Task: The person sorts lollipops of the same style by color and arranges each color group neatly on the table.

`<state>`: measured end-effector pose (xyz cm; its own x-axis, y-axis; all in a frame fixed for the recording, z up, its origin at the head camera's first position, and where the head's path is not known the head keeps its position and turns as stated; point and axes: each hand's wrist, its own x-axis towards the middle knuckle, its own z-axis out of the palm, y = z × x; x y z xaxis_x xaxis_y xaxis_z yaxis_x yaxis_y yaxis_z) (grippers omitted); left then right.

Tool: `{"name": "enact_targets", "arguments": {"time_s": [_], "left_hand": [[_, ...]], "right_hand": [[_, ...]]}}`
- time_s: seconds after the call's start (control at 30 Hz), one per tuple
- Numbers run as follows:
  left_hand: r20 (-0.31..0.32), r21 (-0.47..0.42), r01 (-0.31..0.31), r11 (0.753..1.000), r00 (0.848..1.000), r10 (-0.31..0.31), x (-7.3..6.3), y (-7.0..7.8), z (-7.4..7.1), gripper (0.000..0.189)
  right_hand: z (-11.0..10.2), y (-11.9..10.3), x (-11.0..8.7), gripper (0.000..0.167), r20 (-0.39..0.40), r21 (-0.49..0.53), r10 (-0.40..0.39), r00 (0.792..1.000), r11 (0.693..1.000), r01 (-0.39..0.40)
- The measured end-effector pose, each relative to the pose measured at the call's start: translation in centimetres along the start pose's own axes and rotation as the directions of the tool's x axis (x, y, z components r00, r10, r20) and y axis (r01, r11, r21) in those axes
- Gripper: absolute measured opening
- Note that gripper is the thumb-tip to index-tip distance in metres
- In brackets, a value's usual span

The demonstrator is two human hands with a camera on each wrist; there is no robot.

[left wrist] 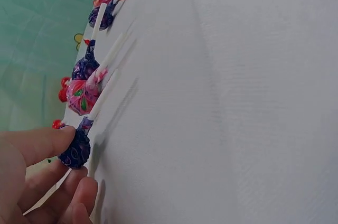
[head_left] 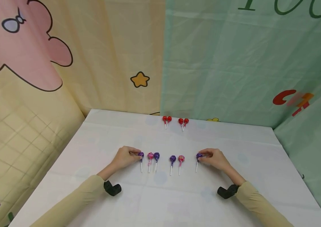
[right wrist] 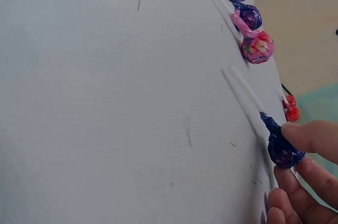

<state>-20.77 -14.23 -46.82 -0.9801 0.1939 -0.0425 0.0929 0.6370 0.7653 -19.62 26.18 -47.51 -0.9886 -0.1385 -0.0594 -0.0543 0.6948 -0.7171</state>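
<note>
My left hand (head_left: 126, 156) pinches the wrapped head of a purple lollipop (left wrist: 77, 151) between thumb and fingers, its white stick pointing toward me. Just right of it lie a pink lollipop (head_left: 150, 155) and another purple lollipop (head_left: 156, 155), side by side. On the other side, my right hand (head_left: 213, 158) grips a purple lollipop (right wrist: 285, 150) by its head, stick also toward me. Between the hands, nearer the right one, a purple lollipop (head_left: 173, 158) and a pink lollipop (right wrist: 258, 47) lie next to each other.
Two pairs of red lollipops (head_left: 164, 119) lie near the back edge of the white table (head_left: 154, 201). Behind the table hang printed yellow and green curtains (head_left: 222, 63). A black wrist device (head_left: 112, 188) is strapped on each forearm.
</note>
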Motion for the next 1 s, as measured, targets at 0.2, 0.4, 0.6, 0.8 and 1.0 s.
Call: {"name": "enact_targets", "arguments": {"time_s": [0.2, 0.4, 0.6, 0.8, 1.0], "left_hand": [[-0.014, -0.042, 0.001, 0.999, 1.0, -0.001, 0.7, 0.3, -0.9, 0.029], [-0.028, -0.022, -0.034, 0.999, 0.999, 0.034, 2.0, 1.6, -1.6, 0.031], [-0.03, -0.023, -0.039, 0.999, 0.999, 0.038, 3.8, 3.6, -1.6, 0.032], [-0.008, -0.096, -0.009, 0.995, 1.0, 0.009, 5.9, 5.3, -1.0, 0.034], [0.001, -0.117, -0.034, 0.993, 0.999, 0.035, 7.7, 6.4, -0.2, 0.034]], "right_hand": [[-0.4, -0.3, 0.7, 0.037, -0.008, -0.006, 0.006, 1.0, 1.0, -0.006], [-1.0, -1.1, 2.2, 0.039, 0.0, 0.01, 0.009, 1.0, 1.0, -0.009], [-1.5, -2.5, 4.0, 0.04, 0.007, 0.019, 0.003, 1.0, 1.0, -0.003], [-1.3, -4.3, 6.0, 0.04, 0.012, 0.032, 0.008, 1.0, 0.999, -0.008], [-0.8, -5.6, 8.0, 0.04, 0.027, 0.055, -0.002, 1.0, 0.999, 0.0]]}}
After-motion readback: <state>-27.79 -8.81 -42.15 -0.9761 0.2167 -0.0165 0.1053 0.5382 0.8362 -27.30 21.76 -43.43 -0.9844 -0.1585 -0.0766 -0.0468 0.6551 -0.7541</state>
